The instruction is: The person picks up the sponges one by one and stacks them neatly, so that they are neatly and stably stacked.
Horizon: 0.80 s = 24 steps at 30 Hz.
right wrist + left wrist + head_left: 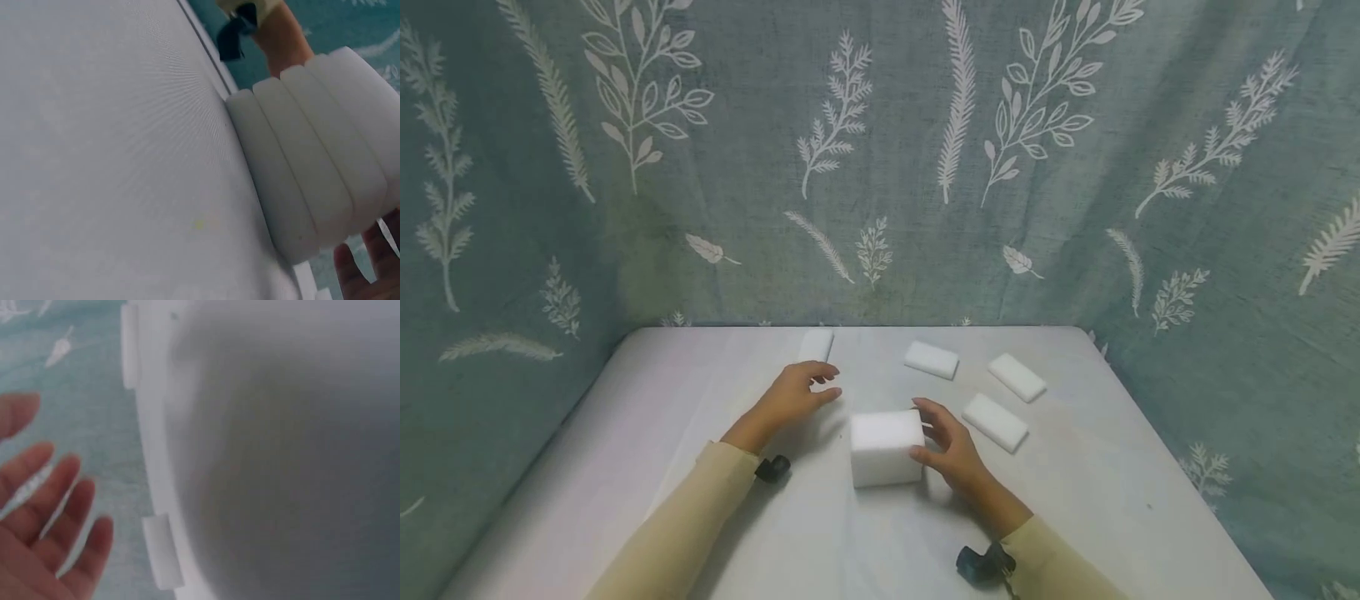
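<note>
- So the right hand (951, 450) has its thumb on the near side and its fingers bent round the far corner of a boxy stack of white, foam-looking slabs (887, 450). It's basically pinching one end – how hard, can't tell.
- That stack sits on the white, smooth-topped table (662, 400), just left of the right hand's palm. The right wrist view shows at least four rounded-edge slabs pressed face to face.
- Left hand (790, 396) holds nothing: thumb and fingers spread apart, hanging in the air to the left of the stack and a bit farther out.
- Just beyond the left hand's knuckles lies a white rectangular slab (816, 344), partly hidden by the hand.
- Three more loose ones past the right hand: a white oblong slab (931, 360) straight out beyond its fingertips, a white slanted slab (996, 422) just beside its knuckles, and a white far-right slab (1017, 377) behind that one.
- Both arms wear beige long sleeves (677, 508), with a small black wrist gadget (772, 469) under the left hand's wrist.
- Well behind both hands hangs a grey-green fabric curtain (895, 150) with pale leaf prints – pretty nice, actually.
</note>
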Motion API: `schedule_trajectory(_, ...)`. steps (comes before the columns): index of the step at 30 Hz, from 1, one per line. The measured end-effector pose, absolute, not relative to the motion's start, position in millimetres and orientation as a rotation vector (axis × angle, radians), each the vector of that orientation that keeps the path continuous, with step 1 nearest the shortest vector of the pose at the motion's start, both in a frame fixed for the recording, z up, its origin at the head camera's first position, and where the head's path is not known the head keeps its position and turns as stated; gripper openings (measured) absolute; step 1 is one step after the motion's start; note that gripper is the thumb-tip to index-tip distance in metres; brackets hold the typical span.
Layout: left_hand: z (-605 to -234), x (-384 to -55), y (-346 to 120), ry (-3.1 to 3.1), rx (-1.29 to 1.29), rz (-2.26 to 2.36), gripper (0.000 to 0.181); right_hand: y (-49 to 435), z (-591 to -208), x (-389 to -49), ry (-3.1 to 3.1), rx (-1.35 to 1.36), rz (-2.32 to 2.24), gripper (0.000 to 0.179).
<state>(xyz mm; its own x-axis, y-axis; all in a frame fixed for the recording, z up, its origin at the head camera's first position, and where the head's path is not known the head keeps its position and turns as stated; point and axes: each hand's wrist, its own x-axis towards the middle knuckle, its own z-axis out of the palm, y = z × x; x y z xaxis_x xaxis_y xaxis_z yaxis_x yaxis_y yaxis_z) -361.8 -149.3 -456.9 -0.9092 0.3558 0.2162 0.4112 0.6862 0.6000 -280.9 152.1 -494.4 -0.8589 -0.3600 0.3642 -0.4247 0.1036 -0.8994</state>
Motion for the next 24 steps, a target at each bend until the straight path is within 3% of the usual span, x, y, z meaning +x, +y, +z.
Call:
schedule_trajectory(8,-455.2,-397.3,-151.3,-2.834,-0.270,-0.873,0.055,146.6,-487.8,-288.7,-2.257,0.882,1.873,0.061)
schedule_trajectory(17,-460.8,-417.3,-154.2,-2.942,-0.010,-0.750,0.095,142.9,-460.8,-271.8,-2.264,0.903,1.840,0.060)
schedule_trajectory(24,-466.4,-425.5,-153.3,-2.938,0.126,-0.912,0.100,142.3,-458.9,-270.9,-2.274,0.897,1.874,0.056)
